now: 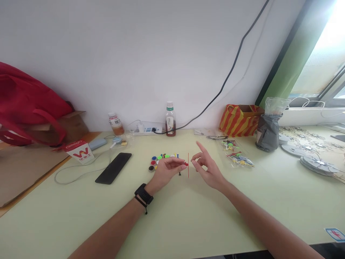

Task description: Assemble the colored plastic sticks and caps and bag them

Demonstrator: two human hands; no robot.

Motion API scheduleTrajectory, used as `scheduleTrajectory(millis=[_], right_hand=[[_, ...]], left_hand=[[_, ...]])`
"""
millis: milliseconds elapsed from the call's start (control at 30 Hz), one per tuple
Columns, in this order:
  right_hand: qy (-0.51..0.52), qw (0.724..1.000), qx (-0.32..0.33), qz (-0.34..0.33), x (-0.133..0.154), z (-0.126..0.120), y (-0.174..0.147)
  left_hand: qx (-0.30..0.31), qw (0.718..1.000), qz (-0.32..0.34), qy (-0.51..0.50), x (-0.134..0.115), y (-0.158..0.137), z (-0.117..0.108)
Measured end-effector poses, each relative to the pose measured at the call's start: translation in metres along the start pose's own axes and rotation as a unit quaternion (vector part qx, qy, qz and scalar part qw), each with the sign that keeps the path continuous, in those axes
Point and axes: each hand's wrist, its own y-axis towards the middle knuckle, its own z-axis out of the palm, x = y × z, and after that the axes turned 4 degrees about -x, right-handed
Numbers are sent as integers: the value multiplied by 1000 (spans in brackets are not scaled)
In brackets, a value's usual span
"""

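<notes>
Between the thumb and fingers of my left hand (170, 169) is a small red propeller (188, 165); its thin blade stands upright, and its hub end is at my fingertips. My right hand (207, 169) hovers just right of the blade, apart from it. Its index finger points up, while the thumb and the other, bent fingers come near each other with nothing visible in them. Behind my left hand lie several small coloured round caps (153, 158), partly hidden by it. A small dark piece (180, 174) lies just below my left fingertips.
A black phone (113, 168) and a red-and-white box (78, 151) are on the left. Against the wall stand a bottle (170, 120) and a power strip (148, 127). Clear bags of coloured parts (238, 158), a striped bag (239, 120) and stacked grey discs (319, 165) are on the right.
</notes>
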Motion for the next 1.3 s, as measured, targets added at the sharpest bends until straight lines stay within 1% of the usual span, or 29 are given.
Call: scheduleTrajectory(millis=[67, 100, 200, 233, 300, 467, 533, 633, 700, 800, 967, 1100, 1167, 1300], right_hand=[[9, 1000, -15, 6, 0, 1, -1], [12, 1000, -6, 14, 0, 1, -2], [13, 995, 72, 70, -1, -3, 0], [13, 992, 89, 88, -1, -4, 2], [23, 991, 85, 102, 0, -5, 4], [78, 992, 43, 88, 0, -2, 4], [61, 993, 49, 83, 0, 0, 3], [33, 993, 84, 77, -1, 2, 0], [21, 993, 95, 72, -1, 3, 0], [-1, 995, 85, 51, -1, 3, 0], [-56, 998, 41, -8, -2, 0, -2], [-98, 994, 28, -48, -2, 0, -5], [-102, 993, 37, -40, -1, 0, -5], [-45, 993, 94, 48, 1, 0, -2]], left_hand=[[-5, 1000, -2, -5, -1, 0, -1], [-7, 1000, -4, -10, -1, 0, -1], [-2, 1000, -3, -18, -2, 0, -1], [0, 1000, -3, -18, -1, 0, -1], [0, 1000, -2, -15, -1, 0, 0], [-7, 1000, -1, 6, 1, 0, 0], [-10, 1000, -3, 11, 0, 0, 0], [-7, 1000, -3, 12, -2, 0, 1], [-4, 1000, -1, 14, -4, 0, 2], [-10, 1000, -6, 18, -5, 0, 2], [-27, 999, -39, 1, -7, 1, 2], [-21, 998, -59, -2, -7, 1, 1], [-11, 998, -58, -10, -6, 2, 0], [9, 998, -51, -24, -4, 2, -3]])
